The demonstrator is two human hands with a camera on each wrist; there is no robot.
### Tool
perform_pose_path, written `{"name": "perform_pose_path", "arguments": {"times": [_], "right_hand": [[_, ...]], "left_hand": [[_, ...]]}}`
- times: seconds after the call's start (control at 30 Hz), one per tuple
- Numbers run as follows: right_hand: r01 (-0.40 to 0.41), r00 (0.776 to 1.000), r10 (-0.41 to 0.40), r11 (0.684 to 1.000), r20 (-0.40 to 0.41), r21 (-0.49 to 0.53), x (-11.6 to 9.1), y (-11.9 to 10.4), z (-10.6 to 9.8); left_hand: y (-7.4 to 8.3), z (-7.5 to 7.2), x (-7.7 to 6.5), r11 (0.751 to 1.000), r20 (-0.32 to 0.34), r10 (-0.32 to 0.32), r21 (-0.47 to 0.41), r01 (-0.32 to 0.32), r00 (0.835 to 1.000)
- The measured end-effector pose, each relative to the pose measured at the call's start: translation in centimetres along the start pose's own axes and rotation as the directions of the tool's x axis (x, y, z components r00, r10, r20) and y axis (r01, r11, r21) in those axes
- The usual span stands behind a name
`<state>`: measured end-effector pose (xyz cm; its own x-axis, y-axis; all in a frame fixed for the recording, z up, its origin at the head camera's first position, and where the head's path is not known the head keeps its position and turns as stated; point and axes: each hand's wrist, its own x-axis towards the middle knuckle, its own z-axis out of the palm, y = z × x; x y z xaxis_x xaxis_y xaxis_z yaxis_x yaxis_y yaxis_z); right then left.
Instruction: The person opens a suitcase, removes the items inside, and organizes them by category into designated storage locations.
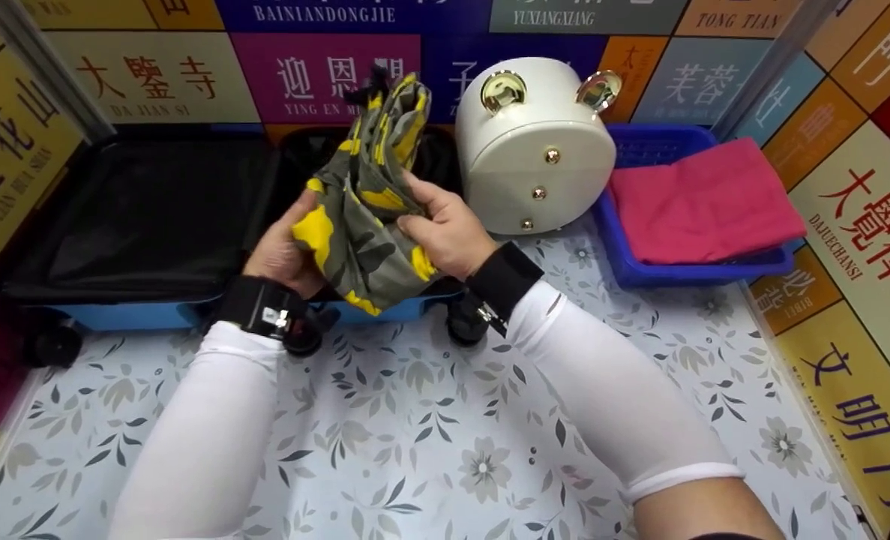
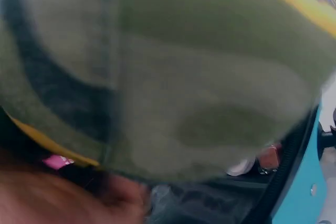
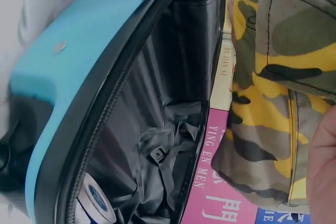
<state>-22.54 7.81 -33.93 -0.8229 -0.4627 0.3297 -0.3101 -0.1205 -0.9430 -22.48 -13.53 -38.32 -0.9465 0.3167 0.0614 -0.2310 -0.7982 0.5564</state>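
A bunched camouflage garment (image 1: 373,225) in grey-green, yellow and black is held up over the open half of a suitcase (image 1: 388,309). My left hand (image 1: 280,251) grips its left side, with the thumb in front. On the other side, my right hand (image 1: 448,229) pinches the folds between thumb and fingers. Stitched seams on the garment (image 3: 268,129) show in the right wrist view. Its blurred cloth (image 2: 199,77) fills most of the left wrist view. Below it, the black lining (image 3: 147,124) and a white-lidded round container (image 3: 97,198) are visible inside the suitcase.
The suitcase's other half (image 1: 160,217), covered in black, lies to the left. A cream drum-shaped case (image 1: 538,180) with gold knobs stands close to my right hand. Further right, a blue basket (image 1: 692,275) holds folded pink cloth (image 1: 703,206). Printed panels (image 1: 325,79) wall the back and sides.
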Motion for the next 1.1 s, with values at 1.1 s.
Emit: {"name": "perform_pose_path", "arguments": {"times": [1.1], "right_hand": [[0.108, 0.917, -0.165, 0.979, -0.363, -0.171, -3.4, -7.9, -5.9]], "left_hand": [[-4.0, 8.0, 0.4, 0.733, 0.365, 0.238, 0.541, -0.413, 0.900]]}}
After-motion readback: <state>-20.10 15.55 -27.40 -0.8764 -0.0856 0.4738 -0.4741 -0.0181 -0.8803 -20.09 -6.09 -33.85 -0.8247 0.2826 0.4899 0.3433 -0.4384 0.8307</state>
